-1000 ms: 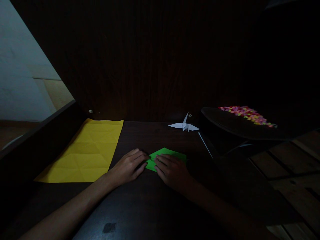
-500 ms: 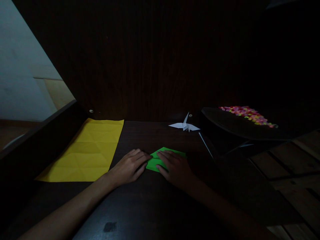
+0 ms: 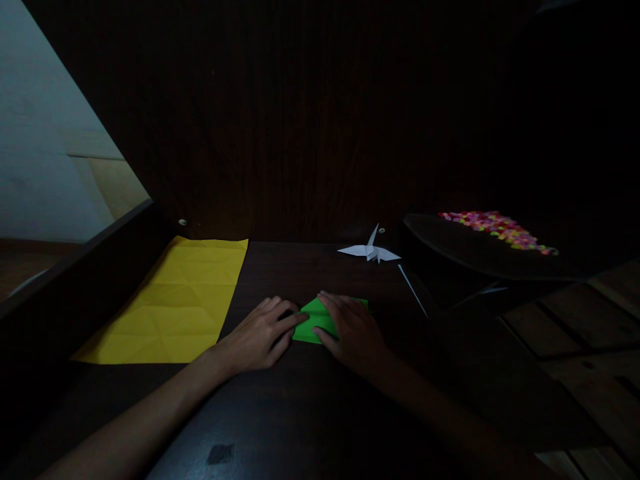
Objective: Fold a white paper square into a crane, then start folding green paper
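Both the left hand (image 3: 257,335) and the right hand (image 3: 351,331) are lying spread and flat, pressing down on the folded green paper (image 3: 314,321) sitting mid-table (image 3: 300,413) between them

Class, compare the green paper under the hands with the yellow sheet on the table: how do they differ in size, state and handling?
The green paper looks much smaller than the yellow sheet. The green paper is folded into a compact shape; the yellow sheet lies opened flat, showing only crease lines. The left hand and right hand press on the green paper, while the yellow sheet lies untouched to the left. Both rest on the dark table.
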{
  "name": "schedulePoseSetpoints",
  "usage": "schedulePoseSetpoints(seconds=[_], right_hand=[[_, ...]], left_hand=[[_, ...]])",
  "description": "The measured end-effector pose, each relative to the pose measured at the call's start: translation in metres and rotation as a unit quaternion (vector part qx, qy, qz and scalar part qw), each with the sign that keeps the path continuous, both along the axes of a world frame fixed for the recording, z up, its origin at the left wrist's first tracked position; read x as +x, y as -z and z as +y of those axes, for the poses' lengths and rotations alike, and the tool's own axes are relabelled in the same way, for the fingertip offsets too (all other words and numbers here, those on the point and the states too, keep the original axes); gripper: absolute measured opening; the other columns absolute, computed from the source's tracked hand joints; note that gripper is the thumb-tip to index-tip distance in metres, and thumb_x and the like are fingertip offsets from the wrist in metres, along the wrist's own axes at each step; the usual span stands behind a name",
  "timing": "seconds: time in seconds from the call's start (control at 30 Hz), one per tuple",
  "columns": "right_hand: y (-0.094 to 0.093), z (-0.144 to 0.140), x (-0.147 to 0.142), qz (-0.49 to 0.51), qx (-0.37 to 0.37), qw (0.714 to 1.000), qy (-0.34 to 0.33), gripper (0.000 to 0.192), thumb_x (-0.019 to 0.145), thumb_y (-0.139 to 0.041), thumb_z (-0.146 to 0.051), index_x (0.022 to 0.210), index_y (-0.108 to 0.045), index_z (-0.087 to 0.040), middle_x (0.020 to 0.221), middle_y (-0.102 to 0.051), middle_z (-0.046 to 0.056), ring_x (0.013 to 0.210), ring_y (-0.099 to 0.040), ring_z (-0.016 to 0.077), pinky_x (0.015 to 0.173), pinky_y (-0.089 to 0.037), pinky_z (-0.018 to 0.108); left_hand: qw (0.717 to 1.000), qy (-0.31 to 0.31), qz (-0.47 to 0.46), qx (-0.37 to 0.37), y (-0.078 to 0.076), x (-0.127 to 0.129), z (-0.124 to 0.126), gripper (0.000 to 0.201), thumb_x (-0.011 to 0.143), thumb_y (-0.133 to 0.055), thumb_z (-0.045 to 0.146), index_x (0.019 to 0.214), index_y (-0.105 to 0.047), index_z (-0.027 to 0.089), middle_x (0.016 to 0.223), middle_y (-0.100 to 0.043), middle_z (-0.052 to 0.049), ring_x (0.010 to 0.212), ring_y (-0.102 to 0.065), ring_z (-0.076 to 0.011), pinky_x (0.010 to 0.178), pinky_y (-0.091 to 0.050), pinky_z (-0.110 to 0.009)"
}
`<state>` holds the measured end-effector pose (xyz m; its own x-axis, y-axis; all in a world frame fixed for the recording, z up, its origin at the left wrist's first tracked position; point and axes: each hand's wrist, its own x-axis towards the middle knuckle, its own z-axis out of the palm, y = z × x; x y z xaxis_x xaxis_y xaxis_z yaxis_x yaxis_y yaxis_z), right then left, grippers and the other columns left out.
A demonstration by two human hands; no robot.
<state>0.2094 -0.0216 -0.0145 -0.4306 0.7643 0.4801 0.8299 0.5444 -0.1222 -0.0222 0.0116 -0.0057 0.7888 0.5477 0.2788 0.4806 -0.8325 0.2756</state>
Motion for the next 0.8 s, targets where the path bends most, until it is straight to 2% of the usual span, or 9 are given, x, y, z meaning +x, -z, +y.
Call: schedulePoseSetpoints(seconds=[0.13, 0.23, 0.47, 0.63, 0.8], right_hand=[[-0.0001, 0.0, 0.0001, -0.013, 0.011, 1.0, -0.002, 0.034, 0.084, -0.067, -0.028, 0.115, -0.062, -0.015, 0.123, -0.066, 0.014, 0.108, -0.062, 0.0305, 0.091, -0.052, 0.048], [0.0012, -0.0007, -0.0004, -0.005, 0.031, 0.999, -0.007, 0.029, 0.087, -0.063, -0.027, 0.114, -0.064, -0.015, 0.12, -0.068, 0.012, 0.105, -0.063, 0.0279, 0.091, -0.053, 0.044], [0.0017, -0.0031, -0.0029, 0.01, 0.03, 0.999, 0.006, 0.033, 0.089, -0.059, -0.023, 0.12, -0.061, -0.013, 0.108, -0.073, 0.012, 0.096, -0.07, 0.0242, 0.082, -0.057, 0.036], [0.0021, -0.0047, -0.0053, 0.012, 0.029, 0.999, 0.009, 0.034, 0.089, -0.058, -0.024, 0.121, -0.06, -0.013, 0.105, -0.075, 0.012, 0.091, -0.071, 0.0234, 0.08, -0.057, 0.035], [0.001, -0.0006, -0.0024, 0.03, 0.053, 0.998, 0.004, 0.019, 0.09, -0.058, -0.022, 0.106, -0.067, -0.017, 0.097, -0.076, 0.007, 0.085, -0.071, 0.0204, 0.078, -0.055, 0.032]], left_hand=[[1.0, 0.003, -0.017, -0.016, -0.0013, 0.0001, 0.0008, 0.03, 0.091, -0.048, 0.017, 0.119, -0.058, 0.019, 0.117, -0.057, -0.01, 0.104, -0.052, -0.0252, 0.093, -0.043, -0.043], [0.999, 0.002, -0.029, -0.023, -0.001, 0.0, 0.0013, 0.025, 0.091, -0.047, 0.017, 0.113, -0.06, 0.017, 0.114, -0.059, -0.011, 0.103, -0.053, -0.0247, 0.092, -0.044, -0.042], [1.0, -0.002, -0.021, -0.018, -0.0005, 0.0003, 0.0009, 0.038, 0.091, -0.049, 0.017, 0.128, -0.056, 0.021, 0.115, -0.059, -0.01, 0.104, -0.053, -0.0251, 0.092, -0.044, -0.042], [1.0, -0.005, -0.02, -0.011, 0.001, 0.0, 0.001, 0.038, 0.09, -0.05, 0.018, 0.127, -0.057, 0.022, 0.116, -0.059, -0.01, 0.104, -0.053, -0.0257, 0.092, -0.043, -0.043], [1.0, 0.003, -0.027, -0.012, -0.0005, 0.0, 0.0009, 0.035, 0.091, -0.049, 0.016, 0.124, -0.057, 0.02, 0.116, -0.06, -0.01, 0.106, -0.053, -0.025, 0.093, -0.043, -0.041]])
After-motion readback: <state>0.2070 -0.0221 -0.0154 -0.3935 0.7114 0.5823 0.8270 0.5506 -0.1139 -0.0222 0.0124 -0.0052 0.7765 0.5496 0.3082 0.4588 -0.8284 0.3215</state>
